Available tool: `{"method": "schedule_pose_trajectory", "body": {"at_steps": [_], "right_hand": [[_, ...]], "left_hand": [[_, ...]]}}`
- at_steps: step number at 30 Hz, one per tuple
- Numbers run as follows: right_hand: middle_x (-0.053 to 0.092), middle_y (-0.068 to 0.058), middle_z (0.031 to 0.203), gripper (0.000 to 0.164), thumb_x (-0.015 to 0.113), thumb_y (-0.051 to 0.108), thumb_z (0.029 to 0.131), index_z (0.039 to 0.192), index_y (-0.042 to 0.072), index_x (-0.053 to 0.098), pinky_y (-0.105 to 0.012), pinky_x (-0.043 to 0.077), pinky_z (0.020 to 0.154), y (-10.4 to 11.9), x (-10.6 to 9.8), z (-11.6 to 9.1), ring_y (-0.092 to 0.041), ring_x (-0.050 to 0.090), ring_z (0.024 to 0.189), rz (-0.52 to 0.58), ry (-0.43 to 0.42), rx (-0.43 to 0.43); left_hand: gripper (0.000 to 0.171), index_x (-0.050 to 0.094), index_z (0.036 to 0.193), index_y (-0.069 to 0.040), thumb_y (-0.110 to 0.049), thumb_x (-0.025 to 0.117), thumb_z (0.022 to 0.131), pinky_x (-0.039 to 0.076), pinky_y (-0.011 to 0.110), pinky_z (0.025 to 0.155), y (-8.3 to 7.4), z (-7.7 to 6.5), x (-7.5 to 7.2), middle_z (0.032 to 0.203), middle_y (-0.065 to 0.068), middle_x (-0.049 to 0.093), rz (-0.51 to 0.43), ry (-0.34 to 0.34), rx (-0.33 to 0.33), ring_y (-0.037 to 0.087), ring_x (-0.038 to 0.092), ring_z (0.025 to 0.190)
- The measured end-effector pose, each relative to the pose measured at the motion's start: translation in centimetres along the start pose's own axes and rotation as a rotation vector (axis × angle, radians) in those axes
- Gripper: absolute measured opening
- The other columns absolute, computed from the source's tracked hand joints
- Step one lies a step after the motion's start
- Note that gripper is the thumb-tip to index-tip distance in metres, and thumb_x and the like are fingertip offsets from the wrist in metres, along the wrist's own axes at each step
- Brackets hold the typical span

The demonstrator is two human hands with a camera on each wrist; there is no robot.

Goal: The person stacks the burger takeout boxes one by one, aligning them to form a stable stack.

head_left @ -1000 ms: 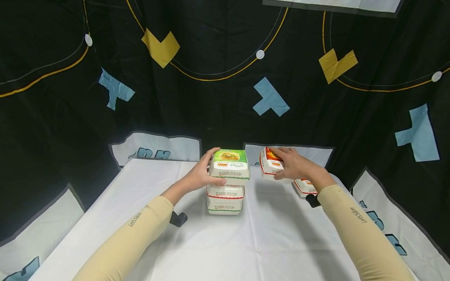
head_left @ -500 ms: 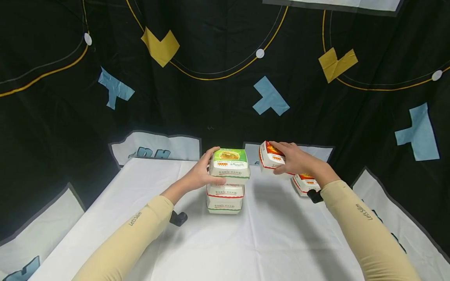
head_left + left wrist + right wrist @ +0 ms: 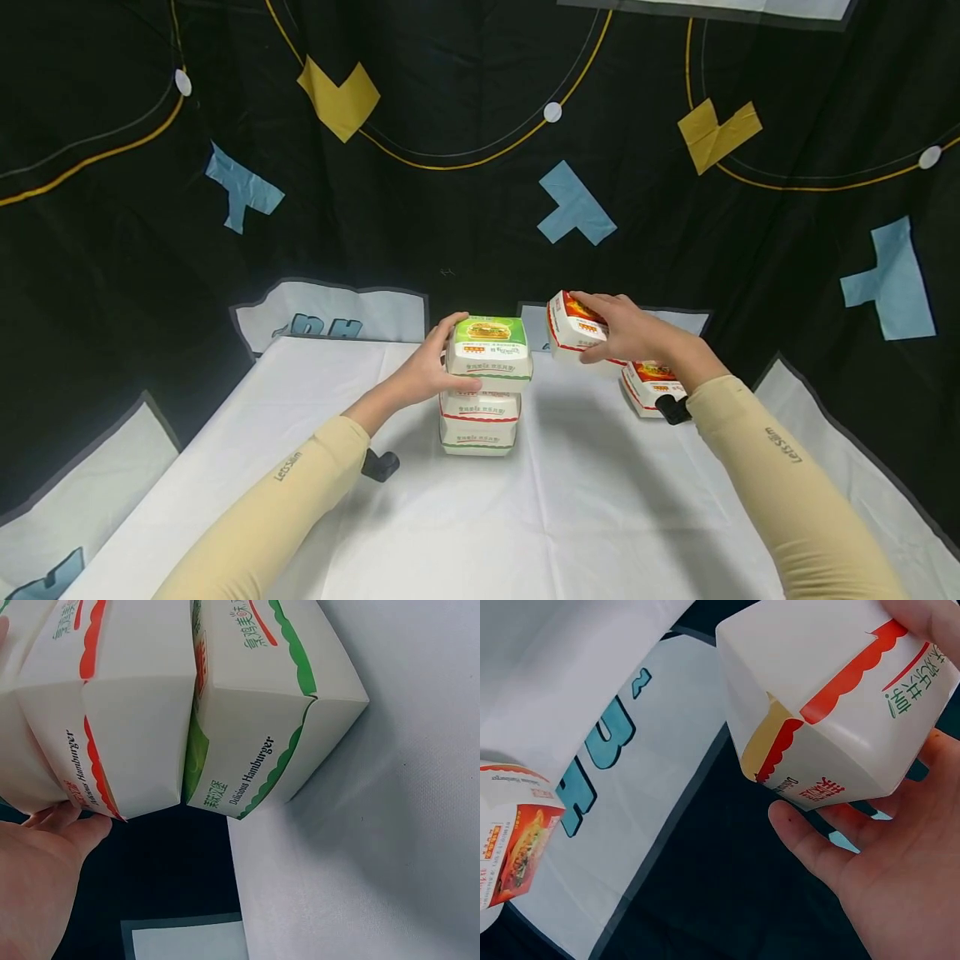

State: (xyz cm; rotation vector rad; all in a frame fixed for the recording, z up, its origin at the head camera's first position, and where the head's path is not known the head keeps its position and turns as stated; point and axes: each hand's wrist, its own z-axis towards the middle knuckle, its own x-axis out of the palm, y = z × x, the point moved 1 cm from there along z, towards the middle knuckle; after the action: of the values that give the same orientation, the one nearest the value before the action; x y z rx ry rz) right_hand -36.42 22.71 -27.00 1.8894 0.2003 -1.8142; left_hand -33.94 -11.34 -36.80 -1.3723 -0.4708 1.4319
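Note:
Three paper hamburger boxes stand stacked mid-table. The top one point(image 3: 489, 358) has a green lid, the middle one point(image 3: 135, 727) a red wavy edge, the bottom one point(image 3: 255, 735) a green edge. My left hand point(image 3: 427, 371) grips the top box from its left side, thumb across the front; in the left wrist view its fingertips touch the middle box's back edge. To the right of the stack, my right hand point(image 3: 637, 335) holds a red hamburger box point(image 3: 832, 682) tilted and raised off the table, thumb in front and fingers behind.
Another red hamburger box point(image 3: 645, 392) sits on the table at the right, partly behind the right wrist's black camera mount point(image 3: 672, 409). White cloth covers the table point(image 3: 450, 533). A black curtain point(image 3: 450, 233) with taped shapes hangs behind.
My right hand has lifted the red box a little higher and tilted it. More of the red box on the table now shows. The left hand and the stack have stayed put.

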Motion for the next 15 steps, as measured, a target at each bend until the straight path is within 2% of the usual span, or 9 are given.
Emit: {"method": "schedule_pose_trajectory", "body": {"at_steps": [6,12,15], "right_hand": [[0.031,-0.009,0.161,0.102,0.08,0.04,0.081,0.162,0.032,0.018,-0.058,0.044,0.102,0.6,-0.6,0.2,-0.032,0.028,0.138,0.001,-0.009,-0.016],[0.031,-0.009,0.161,0.101,0.08,0.042,0.081,0.161,0.031,0.02,-0.056,0.046,0.102,1.4,-1.1,0.3,-0.032,0.028,0.138,-0.025,-0.024,-0.054],[0.031,-0.008,0.161,0.101,0.08,0.042,0.081,0.161,0.031,0.02,-0.054,0.048,0.1,1.8,-1.4,0.3,-0.032,0.028,0.138,-0.033,-0.029,-0.063]], "left_hand": [[0.113,0.014,0.159,-0.033,-0.032,0.09,0.075,0.052,0.05,0.1,-0.1,0.0,0.0,0.156,0.006,0.03,0.001,0.004,-0.013,0.031,0.036,0.143],[0.115,0.009,0.161,-0.028,-0.026,0.088,0.077,0.052,0.049,0.1,0.0,0.0,-0.1,0.158,0.01,0.027,-0.003,0.02,-0.024,0.034,0.035,0.144],[0.114,0.01,0.161,-0.023,-0.023,0.088,0.078,0.052,0.048,0.1,-0.5,-0.1,-0.2,0.157,0.012,0.027,-0.007,0.034,-0.031,0.034,0.036,0.143]]}}
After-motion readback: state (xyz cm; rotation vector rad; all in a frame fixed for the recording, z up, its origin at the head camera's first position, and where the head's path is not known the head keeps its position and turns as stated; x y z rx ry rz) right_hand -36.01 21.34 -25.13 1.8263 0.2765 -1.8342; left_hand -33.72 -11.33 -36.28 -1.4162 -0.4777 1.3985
